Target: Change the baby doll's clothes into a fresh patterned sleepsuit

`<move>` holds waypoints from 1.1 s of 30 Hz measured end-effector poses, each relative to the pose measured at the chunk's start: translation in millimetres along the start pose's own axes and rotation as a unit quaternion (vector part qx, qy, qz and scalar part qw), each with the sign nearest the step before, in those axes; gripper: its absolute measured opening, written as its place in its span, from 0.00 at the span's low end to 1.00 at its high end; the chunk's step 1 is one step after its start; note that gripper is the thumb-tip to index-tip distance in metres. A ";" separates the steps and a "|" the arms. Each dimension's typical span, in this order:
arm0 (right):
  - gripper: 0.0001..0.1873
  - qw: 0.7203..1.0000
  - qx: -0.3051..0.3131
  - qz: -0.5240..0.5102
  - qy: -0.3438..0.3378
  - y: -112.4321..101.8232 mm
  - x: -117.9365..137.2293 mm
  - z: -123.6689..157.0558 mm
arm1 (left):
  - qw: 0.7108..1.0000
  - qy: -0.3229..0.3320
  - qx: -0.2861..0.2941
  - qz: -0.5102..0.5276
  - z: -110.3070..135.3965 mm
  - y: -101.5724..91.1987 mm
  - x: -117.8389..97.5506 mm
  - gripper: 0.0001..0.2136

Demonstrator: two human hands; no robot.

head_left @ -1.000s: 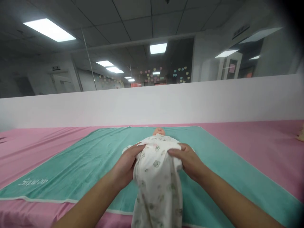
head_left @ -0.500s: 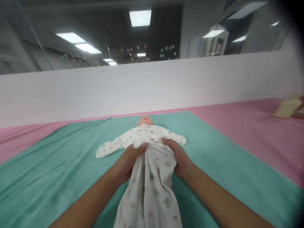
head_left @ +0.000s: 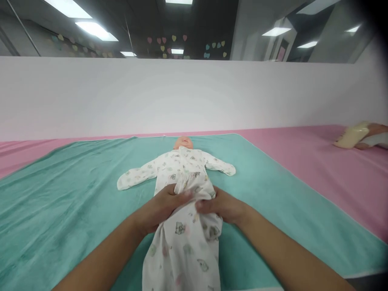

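Note:
A baby doll (head_left: 183,142) lies on its back on the teal sheet (head_left: 91,190), its head at the far end. It wears a white printed top (head_left: 182,161) whose sleeves spread to both sides and cover its hands. White printed pants (head_left: 184,250) stretch from the doll's middle toward me, with a gathered waistband over the top's lower edge. My left hand (head_left: 166,204) is closed on the left side of the pants, thumb on top. On the opposite side my right hand (head_left: 226,204) grips bunched fabric, its thumb pressed inward. The doll's legs are hidden.
Pink cloth (head_left: 318,161) borders the teal sheet at the back and right. A pale yellow object (head_left: 351,135) with something skin-toned beside it lies at the right edge. Behind stands a white wall (head_left: 151,97) with dark glass above.
The pants' waistband now lies over the doll's top, and my hands have slid lower on the fabric. My right thumb has moved inward. The view has tilted down slightly.

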State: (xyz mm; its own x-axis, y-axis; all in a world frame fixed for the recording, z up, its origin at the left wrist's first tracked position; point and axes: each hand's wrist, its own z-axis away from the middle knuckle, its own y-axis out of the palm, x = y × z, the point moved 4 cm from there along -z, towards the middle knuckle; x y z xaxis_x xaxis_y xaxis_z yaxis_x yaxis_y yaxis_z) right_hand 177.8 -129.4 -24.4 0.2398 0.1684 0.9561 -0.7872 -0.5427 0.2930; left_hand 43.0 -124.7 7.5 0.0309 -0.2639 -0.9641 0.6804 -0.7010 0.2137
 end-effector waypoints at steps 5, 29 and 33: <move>0.23 0.990 -0.078 -0.090 -0.072 -9.1 2.2 -10.4 | 0.995 -0.020 0.046 -0.089 4.1 -6.8 5.8 0.10; 0.26 0.990 -0.040 -0.129 -0.036 4.1 -3.9 -0.7 | 0.997 0.005 0.065 0.028 6.2 2.3 4.3 0.17; 0.27 0.989 -0.029 -0.140 -0.032 14.4 -0.7 -0.3 | 0.992 -0.027 0.111 -0.062 7.9 0.5 10.3 0.14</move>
State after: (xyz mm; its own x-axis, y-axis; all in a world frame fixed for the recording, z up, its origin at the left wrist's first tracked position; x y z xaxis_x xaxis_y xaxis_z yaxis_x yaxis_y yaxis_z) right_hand 166.1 -137.1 -20.8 0.4860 0.2522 0.8368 -0.7160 -0.4341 0.5467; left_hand 37.8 -133.0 -1.0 -0.0864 -0.1965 -0.9767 0.4990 -0.8571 0.1283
